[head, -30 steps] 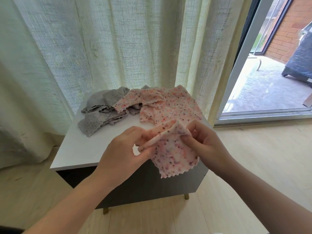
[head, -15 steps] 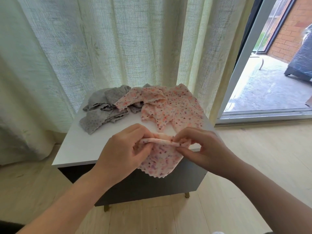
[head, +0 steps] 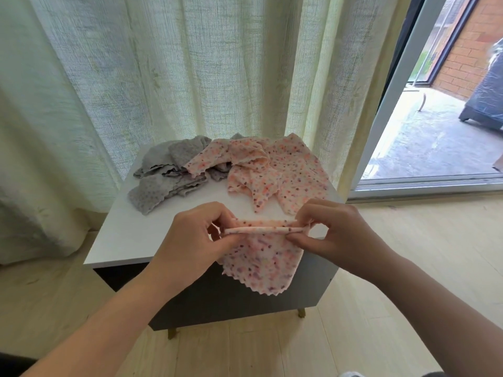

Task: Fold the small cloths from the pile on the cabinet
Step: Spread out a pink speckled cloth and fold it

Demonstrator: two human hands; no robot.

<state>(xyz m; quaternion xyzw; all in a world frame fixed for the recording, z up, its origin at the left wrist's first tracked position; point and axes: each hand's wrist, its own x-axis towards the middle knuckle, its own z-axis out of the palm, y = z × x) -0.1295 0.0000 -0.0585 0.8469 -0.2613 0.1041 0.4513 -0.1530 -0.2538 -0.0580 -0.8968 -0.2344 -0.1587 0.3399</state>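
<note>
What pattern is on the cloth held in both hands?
Pale pink with small purple, red and orange speckles, on the held cloth; seen in the head view.

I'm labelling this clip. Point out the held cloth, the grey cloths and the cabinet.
held cloth [head: 261, 265], head view, its hanging part.
grey cloths [head: 153, 189], head view, front piece.
cabinet [head: 130, 235], head view, bare white top.

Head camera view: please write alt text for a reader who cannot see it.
The left hand and right hand pinch the folded top edge of a pink spotted cloth, which hangs before a white-topped cabinet. On the cabinet lie grey cloths and more pink cloths, with a pale curtain behind.
</note>
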